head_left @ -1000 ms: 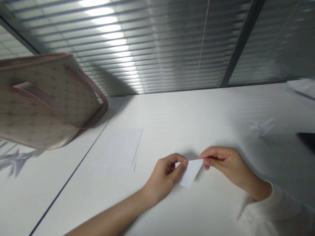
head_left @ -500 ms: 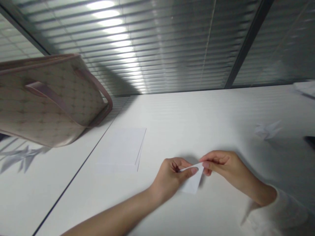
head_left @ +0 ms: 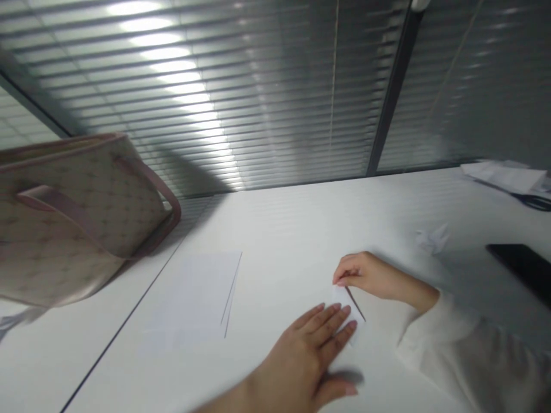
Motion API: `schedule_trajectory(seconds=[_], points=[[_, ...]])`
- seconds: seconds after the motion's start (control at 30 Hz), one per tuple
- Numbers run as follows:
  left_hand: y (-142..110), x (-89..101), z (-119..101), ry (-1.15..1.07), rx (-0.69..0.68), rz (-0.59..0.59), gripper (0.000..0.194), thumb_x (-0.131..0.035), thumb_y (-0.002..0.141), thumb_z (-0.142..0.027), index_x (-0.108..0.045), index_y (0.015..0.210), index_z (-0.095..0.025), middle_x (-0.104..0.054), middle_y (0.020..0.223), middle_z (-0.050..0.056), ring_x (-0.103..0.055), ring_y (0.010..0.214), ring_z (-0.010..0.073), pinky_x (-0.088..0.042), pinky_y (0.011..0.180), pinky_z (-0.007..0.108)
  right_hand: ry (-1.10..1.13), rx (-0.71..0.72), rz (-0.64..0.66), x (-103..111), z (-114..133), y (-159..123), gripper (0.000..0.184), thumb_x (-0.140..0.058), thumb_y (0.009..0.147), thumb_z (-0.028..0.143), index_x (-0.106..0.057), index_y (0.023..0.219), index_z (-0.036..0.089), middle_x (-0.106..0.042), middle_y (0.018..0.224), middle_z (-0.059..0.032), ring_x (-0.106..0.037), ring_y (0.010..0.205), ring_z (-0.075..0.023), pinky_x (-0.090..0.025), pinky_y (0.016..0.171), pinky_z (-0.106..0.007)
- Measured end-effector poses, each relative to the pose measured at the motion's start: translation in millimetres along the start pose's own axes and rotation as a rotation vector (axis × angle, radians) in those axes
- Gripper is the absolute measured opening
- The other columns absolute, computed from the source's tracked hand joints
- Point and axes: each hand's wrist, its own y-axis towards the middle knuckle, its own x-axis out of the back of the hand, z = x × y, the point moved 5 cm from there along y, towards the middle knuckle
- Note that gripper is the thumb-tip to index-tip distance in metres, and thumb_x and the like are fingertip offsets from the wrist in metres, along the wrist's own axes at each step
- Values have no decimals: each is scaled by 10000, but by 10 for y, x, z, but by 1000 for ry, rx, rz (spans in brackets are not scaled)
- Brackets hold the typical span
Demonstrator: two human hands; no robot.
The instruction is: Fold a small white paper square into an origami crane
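A small folded piece of white paper (head_left: 353,312) lies on the white table (head_left: 275,229). My left hand (head_left: 307,350) rests flat over its near left part, fingers stretched out and thumb apart, hiding much of it. At the paper's far corner, the fingertips of my right hand (head_left: 359,272) are pinched together on its edge. To the left lie a few loose sheets of white paper (head_left: 193,292), slightly fanned at their right side. Beyond my right hand sits a folded white paper piece with pointed tips (head_left: 431,239), blurred.
At the left stands a patterned handbag (head_left: 77,218) with pink handles. A dark flat device (head_left: 523,267) lies at the right. Behind it are scissors (head_left: 534,201) beside white papers (head_left: 503,175). Window blinds (head_left: 275,103) rise behind the table, and a seam runs across its left part.
The paper has gone from between both hands down onto the table. My left hand has let go its pinch and spread flat over it. The view has shifted to the right.
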Motion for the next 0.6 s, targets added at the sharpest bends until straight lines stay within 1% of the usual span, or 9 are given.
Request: schedule_trajectory(seconds=[0.1, 0.13, 0.2, 0.27, 0.3, 0.33, 0.37, 0.47, 0.6], points=[[-8, -24, 26, 8, 9, -6, 716, -431, 876, -588, -295, 1437, -165, -330, 1485, 107, -340, 1351, 246, -329, 1100, 399, -105, 97, -40, -7, 59, -12, 136, -601, 820, 214, -731, 823, 172, -701, 966, -89, -639, 888, -195, -499, 832, -331], [-15, -46, 39, 23, 5, -19, 716, -423, 874, -598, -300, 1435, -171, -336, 1485, 99, -350, 1347, 241, -333, 1097, 389, -137, 124, -56, -4, 86, -54, 177, -566, 850, 216, -728, 910, 177, -686, 1058, -98, -617, 984, -203, -466, 913, -353], [-29, -121, 63, 89, -33, -35, 706, -443, 871, -589, -314, 1430, -177, -353, 1479, 95, -379, 1331, 239, -355, 1082, 368, -191, 177, -37, -17, 155, -184, 269, -502, 904, 241, -672, 1111, 223, -645, 1203, -70, -554, 1139, -190, -393, 1025, -362], [-41, -202, 114, 198, -42, -78, 539, -427, 941, -416, -317, 1428, -213, -416, 1448, 52, -415, 1307, 205, -372, 1066, 334, -252, 227, 44, -56, 233, -340, 342, -500, 916, 263, -580, 1248, 284, -571, 1323, -12, -485, 1239, -162, -320, 1094, -334], [-45, -245, 135, 252, -58, -95, 500, -414, 955, -359, -320, 1427, -223, -442, 1433, 41, -427, 1298, 195, -379, 1057, 320, -358, 268, 142, -109, 267, -417, 389, -456, 940, 276, -494, 1327, 304, -515, 1378, 11, -439, 1282, -144, -273, 1124, -326], [-47, -285, 154, 300, -74, -108, 488, -405, 961, -338, -316, 1428, -228, -449, 1428, 32, -432, 1294, 190, -381, 1053, 310, -442, 290, 209, -146, 285, -482, 423, -411, 960, 273, -414, 1382, 303, -470, 1413, 22, -399, 1311, -126, -244, 1139, -313], [-49, -314, 167, 347, -94, -133, 472, -386, 970, -317, -317, 1428, -228, -447, 1430, 22, -430, 1294, 183, -384, 1048, 297, -500, 301, 229, -160, 296, -527, 444, -378, 972, 264, -357, 1414, 287, -441, 1433, 20, -374, 1325, -115, -228, 1146, -300], [-58, -356, 174, 461, -143, -207, 438, -337, 986, -290, -335, 1419, -217, -444, 1433, 3, -425, 1296, 168, -370, 1053, 279, -613, 300, 219, -175, 284, -568, 469, -336, 981, 225, -286, 1444, 275, -375, 1469, 26, -328, 1346, -92, -204, 1152, -277], [-80, -351, 125, 556, -161, -266, 416, -311, 991, -275, -391, 1390, -186, -463, 1420, 10, -423, 1296, 163, -341, 1069, 272, -677, 302, 205, -198, 256, -547, 500, -349, 971, 205, -247, 1455, 283, -332, 1489, 40, -299, 1359, -87, -184, 1158, -286]])
